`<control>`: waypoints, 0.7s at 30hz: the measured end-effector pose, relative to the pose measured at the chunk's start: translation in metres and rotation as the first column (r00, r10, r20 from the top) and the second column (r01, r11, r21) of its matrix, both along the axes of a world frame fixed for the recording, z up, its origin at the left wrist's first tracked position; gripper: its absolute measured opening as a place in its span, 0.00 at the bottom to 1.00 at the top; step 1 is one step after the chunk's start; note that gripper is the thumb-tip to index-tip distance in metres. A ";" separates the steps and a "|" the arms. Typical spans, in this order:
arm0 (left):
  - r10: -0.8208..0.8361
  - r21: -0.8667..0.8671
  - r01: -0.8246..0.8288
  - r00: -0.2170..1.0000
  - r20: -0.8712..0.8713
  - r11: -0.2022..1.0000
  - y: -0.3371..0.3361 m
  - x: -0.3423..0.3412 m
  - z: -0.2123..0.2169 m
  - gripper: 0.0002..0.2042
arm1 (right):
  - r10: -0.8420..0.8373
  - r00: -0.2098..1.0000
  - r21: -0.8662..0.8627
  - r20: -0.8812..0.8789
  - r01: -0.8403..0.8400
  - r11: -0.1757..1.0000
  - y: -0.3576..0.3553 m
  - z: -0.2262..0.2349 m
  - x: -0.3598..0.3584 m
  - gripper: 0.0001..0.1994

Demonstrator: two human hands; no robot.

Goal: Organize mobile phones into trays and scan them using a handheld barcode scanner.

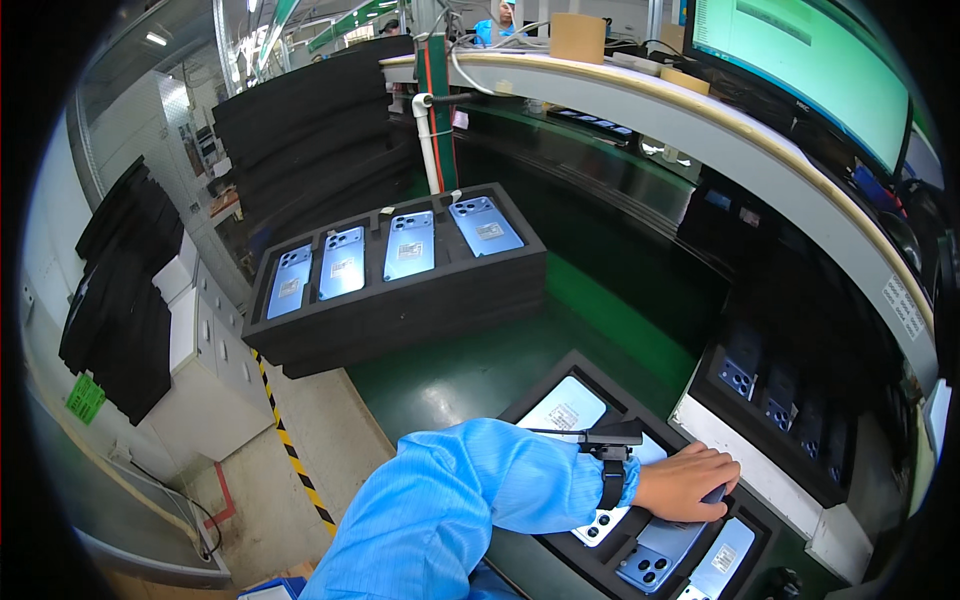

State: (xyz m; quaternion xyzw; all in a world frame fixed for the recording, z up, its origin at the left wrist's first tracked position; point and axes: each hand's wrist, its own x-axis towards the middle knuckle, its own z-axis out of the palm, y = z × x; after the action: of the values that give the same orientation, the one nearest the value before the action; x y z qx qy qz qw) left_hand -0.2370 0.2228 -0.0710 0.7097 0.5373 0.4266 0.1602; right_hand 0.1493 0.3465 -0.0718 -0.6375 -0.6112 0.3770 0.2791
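Observation:
My left hand (688,483) reaches to the right from a blue sleeve with a black wrist strap (610,478). Its fingers curl over the top end of a light blue phone (658,558), which lies back up in a black foam tray (556,383) just in front of me. The same tray holds other phones: one pale one with a sticker (563,410), a white one (600,526) partly under my wrist, and another blue one (722,558). My right hand is not in view.
A stack of black foam trays (400,320) farther back carries several blue phones (410,245). A white-edged fixture (745,462) at right holds dark phones (780,400). Above curves a shelf (700,120) with a monitor (800,60) and a cardboard box (577,37). A white cabinet (215,370) and hazard tape (290,450) are at left.

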 end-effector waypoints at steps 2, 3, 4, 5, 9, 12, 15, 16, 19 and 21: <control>-0.007 0.002 0.007 1.000 -0.002 1.000 -0.002 0.000 0.003 0.13 | 0.008 0.999 -0.009 0.052 -0.008 1.000 0.008 -0.005 0.007 0.10; -0.009 -0.001 0.009 1.000 0.003 1.000 -0.003 -0.001 0.005 0.13 | 0.002 0.999 -0.003 0.047 -0.002 1.000 0.010 -0.009 0.009 0.10; -0.006 -0.013 0.005 1.000 -0.003 1.000 -0.004 0.000 0.005 0.13 | 0.013 0.999 -0.017 0.045 -0.013 1.000 0.011 -0.012 0.011 0.10; -0.013 -0.010 0.013 1.000 -0.004 1.000 -0.006 -0.001 0.005 0.13 | 0.024 0.999 -0.032 0.043 -0.023 0.999 0.011 -0.014 0.011 0.10; -0.018 -0.069 0.016 0.999 -0.030 0.997 -0.011 -0.006 0.007 0.12 | 0.058 0.998 0.002 0.002 -0.058 0.998 0.012 -0.023 0.011 0.11; -0.033 -0.019 0.033 0.999 -0.037 0.999 -0.004 0.000 0.007 0.13 | 0.121 0.990 0.259 0.078 -0.137 0.956 0.001 -0.015 0.009 0.11; -0.085 0.030 0.085 0.996 -0.006 0.996 0.017 0.009 -0.003 0.14 | 0.034 0.984 0.375 -0.174 0.035 0.926 0.013 -0.051 0.040 0.29; -0.031 0.052 0.033 0.999 -0.034 0.998 0.010 0.001 -0.002 0.15 | 0.014 0.995 0.401 -0.102 0.028 0.916 -0.006 -0.014 -0.002 0.30; -0.032 0.138 0.040 0.998 -0.057 0.990 0.009 -0.015 -0.005 0.16 | -0.091 0.979 0.703 0.184 -0.067 0.708 0.024 -0.003 0.003 0.35; 0.037 -0.046 -0.036 0.999 0.008 0.998 -0.002 -0.019 0.006 0.13 | -0.240 0.956 0.720 -0.170 0.287 0.632 0.052 0.028 0.028 0.31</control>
State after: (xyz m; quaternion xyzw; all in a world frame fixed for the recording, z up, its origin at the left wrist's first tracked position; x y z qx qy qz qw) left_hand -0.2556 0.2208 -0.0647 0.6939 0.5591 0.4203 0.1712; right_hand 0.1769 0.3985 -0.0439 -0.5414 -0.6027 0.0715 0.5819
